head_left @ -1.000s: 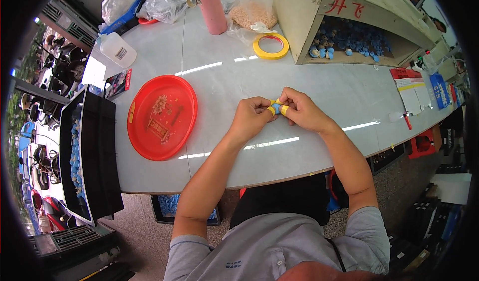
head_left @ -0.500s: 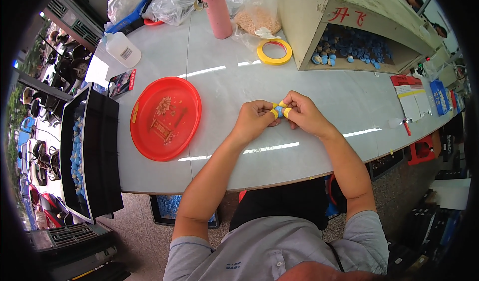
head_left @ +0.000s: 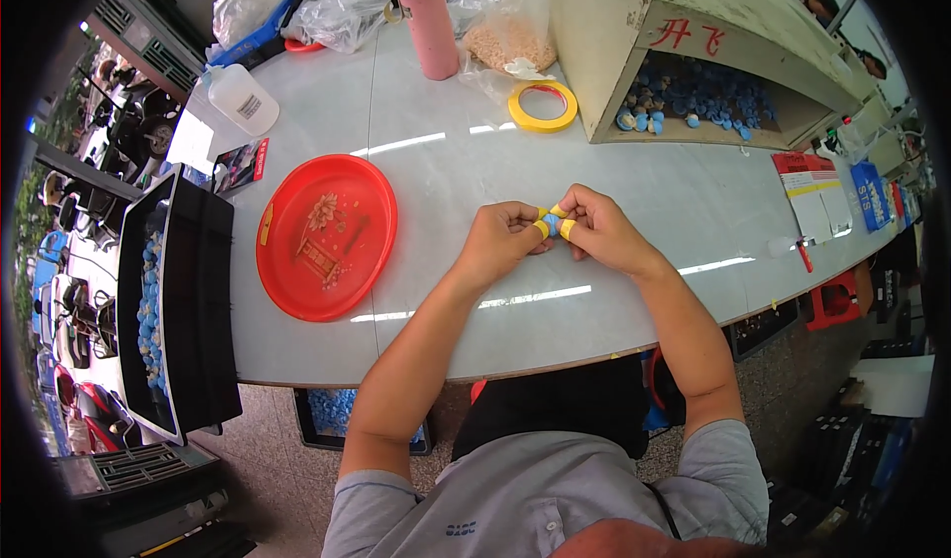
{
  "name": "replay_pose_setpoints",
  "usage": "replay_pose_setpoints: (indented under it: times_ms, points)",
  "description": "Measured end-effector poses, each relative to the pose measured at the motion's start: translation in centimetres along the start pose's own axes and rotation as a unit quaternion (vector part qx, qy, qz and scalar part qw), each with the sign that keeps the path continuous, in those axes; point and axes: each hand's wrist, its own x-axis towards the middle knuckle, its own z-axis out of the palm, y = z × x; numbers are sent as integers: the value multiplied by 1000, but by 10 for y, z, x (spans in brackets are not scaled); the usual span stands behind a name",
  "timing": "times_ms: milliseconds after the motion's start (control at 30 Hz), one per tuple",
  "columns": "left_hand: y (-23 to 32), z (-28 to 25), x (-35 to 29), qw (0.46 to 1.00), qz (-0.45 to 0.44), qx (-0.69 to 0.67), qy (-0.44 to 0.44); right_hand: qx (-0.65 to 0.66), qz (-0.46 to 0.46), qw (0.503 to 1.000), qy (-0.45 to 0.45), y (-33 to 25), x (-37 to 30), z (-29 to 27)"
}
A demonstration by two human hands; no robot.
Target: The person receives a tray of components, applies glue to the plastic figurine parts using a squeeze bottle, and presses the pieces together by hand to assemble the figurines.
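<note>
Over the middle of the grey table, my left hand (head_left: 503, 236) and my right hand (head_left: 601, 227) meet at the fingertips. Yellow tape wraps the thumbs and forefingers of both. Pinched between them is a small blue piece (head_left: 553, 225), mostly covered by the fingers, so its exact kind does not show. To the left of my hands lies a round red tray (head_left: 371, 256) with a printed pattern. Similar small blue pieces (head_left: 728, 102) are heaped inside an open-fronted cream box (head_left: 604, 92) at the back right.
A black crate (head_left: 203, 310) with blue pieces stands at the table's left end. Toward the back are a yellow tape roll (head_left: 542, 128), a pink bottle (head_left: 428, 33), a bag of beige bits (head_left: 510, 43) and a white jug (head_left: 243, 102). Papers (head_left: 817, 206) lie at right.
Both hands keep their pinch on the small blue piece, with only slight finger shifts. The whole view has moved a little; nothing else on the table has changed.
</note>
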Motion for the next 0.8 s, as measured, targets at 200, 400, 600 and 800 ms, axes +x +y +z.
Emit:
replay_pose_setpoints:
  times_ms: [200,400,600,800]
  points:
    - [-3,0,0,1000,13,17,-3,-16,-9,1000,-15,4,1,-1]
    - [-6,0,2,999,19,29,0,-32,-16,999,-19,2,0,0]
    - [-9,-1,2,999,26,40,4,-42,-22,999,-14,2,-1,1]
    - [-7,1,1,999,27,37,5,-44,-24,999,-13,5,0,1]
